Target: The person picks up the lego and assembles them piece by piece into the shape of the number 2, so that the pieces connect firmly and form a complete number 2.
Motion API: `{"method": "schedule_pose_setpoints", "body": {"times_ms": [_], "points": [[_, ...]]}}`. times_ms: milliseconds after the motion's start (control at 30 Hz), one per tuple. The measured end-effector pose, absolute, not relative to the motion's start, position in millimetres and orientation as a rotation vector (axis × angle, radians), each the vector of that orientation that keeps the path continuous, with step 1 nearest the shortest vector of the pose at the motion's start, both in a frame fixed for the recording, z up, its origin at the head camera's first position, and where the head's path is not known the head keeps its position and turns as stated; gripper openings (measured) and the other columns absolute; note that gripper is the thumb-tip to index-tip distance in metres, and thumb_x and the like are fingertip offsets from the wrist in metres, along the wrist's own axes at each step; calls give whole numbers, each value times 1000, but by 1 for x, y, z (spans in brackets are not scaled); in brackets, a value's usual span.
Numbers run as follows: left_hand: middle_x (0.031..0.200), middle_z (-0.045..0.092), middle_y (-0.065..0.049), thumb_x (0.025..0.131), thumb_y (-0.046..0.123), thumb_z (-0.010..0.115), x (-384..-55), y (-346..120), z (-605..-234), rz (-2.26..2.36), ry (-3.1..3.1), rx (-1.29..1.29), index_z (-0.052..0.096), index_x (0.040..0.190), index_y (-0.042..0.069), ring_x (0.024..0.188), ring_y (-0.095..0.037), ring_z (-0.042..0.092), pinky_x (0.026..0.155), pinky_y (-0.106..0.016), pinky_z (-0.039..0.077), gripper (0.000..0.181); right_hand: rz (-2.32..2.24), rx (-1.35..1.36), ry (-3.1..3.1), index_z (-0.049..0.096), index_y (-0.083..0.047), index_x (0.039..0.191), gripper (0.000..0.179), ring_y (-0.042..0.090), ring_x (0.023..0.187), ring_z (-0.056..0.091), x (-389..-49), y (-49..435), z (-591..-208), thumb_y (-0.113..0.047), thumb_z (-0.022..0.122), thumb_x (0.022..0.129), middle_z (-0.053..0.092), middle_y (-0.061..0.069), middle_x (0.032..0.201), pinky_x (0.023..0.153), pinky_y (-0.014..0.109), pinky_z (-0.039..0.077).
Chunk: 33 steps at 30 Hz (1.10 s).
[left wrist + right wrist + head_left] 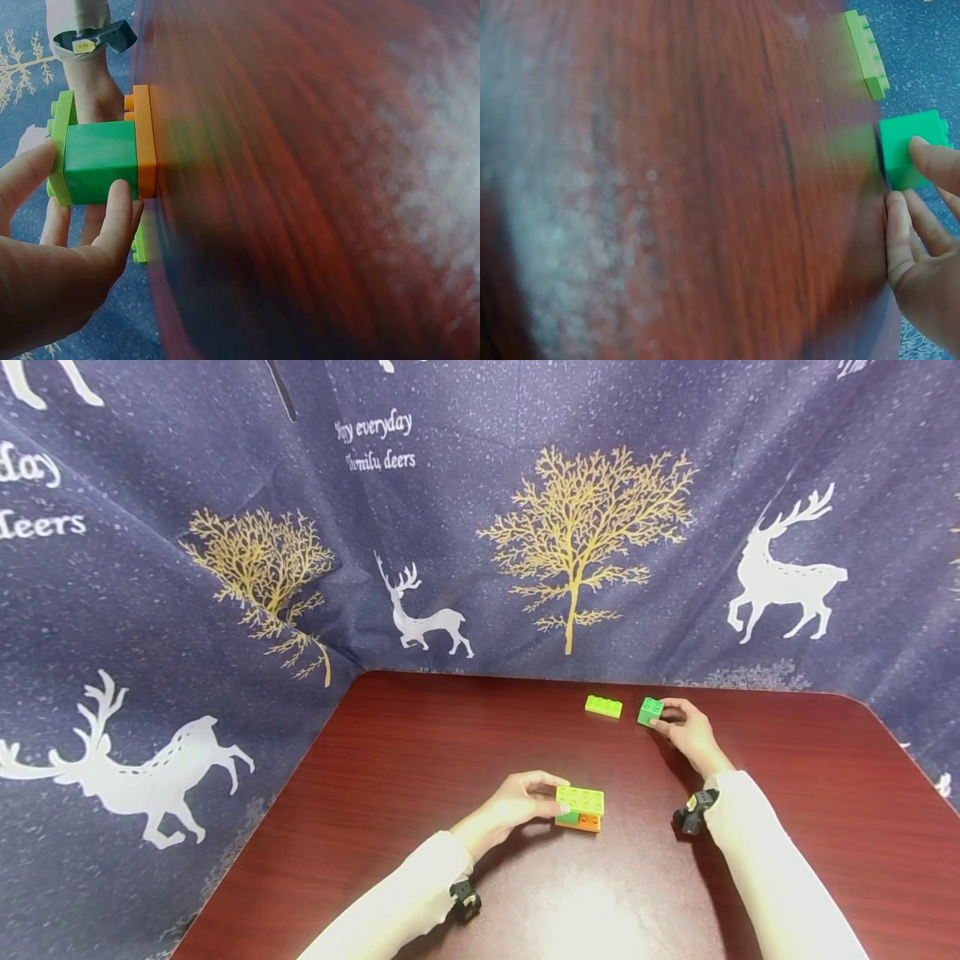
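My left hand [521, 802] grips the left end of a small stack of toy building bricks, thumb on the near side and fingers behind. A lime-green brick [581, 797] forms the top layer. Below it is a green brick [101, 161], set at the left end over a flat orange brick [146, 142] at the bottom. Farther back on the right, my right hand [688, 732] pinches a separate green brick [649, 711] with studs on top. In the right wrist view, the thumb presses one face of that green brick [907, 139], close to the tabletop.
A flat lime-green brick [603, 707] lies near the table's far edge, just left of the right hand's brick. The dark red-brown table [450, 727] reaches back to a blue curtain [465, 527] printed with deer and trees.
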State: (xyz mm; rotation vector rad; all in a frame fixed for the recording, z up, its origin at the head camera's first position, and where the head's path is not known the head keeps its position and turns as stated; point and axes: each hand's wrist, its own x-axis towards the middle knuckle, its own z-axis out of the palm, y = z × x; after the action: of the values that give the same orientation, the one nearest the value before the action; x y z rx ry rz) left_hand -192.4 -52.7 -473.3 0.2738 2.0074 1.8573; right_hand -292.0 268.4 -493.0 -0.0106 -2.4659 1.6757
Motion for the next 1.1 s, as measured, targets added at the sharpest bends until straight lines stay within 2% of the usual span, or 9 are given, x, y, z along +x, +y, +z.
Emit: {"method": "schedule_pose_setpoints", "body": {"times_ms": [300,500,700,933,1100], "points": [[100,70,-11,77,-3,74,-191,-53,-471,1867,2008,286,68,111,1,87,-17,67,78,-34,56,35,1655,9,-2433,45,8,130,48,-3,64,54,-291,266,-492,-4,66,89,55,35,116,50,22,49],[101,70,-12,77,-4,74,-190,-52,-471,1873,2004,279,68,111,1,87,-17,67,78,-37,57,35,1634,-18,-2430,46,6,129,47,-2,65,55,-291,265,-491,-7,67,89,57,28,111,50,23,49],[100,69,-12,77,-3,74,-192,-53,-470,1872,1993,283,68,112,1,86,-16,66,78,-35,56,36,1608,-24,-2417,48,5,127,45,-4,68,54,-290,265,-490,-8,68,89,58,23,107,51,23,51],[103,69,-14,77,-3,74,-192,-53,-471,1874,1988,284,67,112,1,87,-16,66,78,-35,56,36,1567,-4,-2400,51,6,125,44,-9,73,53,-287,264,-488,-9,70,87,59,24,106,64,12,47],[103,69,-13,77,-3,74,-192,-53,-472,1873,1984,281,68,112,2,87,-17,66,78,-35,56,36,1556,17,-2395,53,6,124,45,-11,74,54,-283,262,-485,-10,72,86,63,15,99,68,8,46]]}}
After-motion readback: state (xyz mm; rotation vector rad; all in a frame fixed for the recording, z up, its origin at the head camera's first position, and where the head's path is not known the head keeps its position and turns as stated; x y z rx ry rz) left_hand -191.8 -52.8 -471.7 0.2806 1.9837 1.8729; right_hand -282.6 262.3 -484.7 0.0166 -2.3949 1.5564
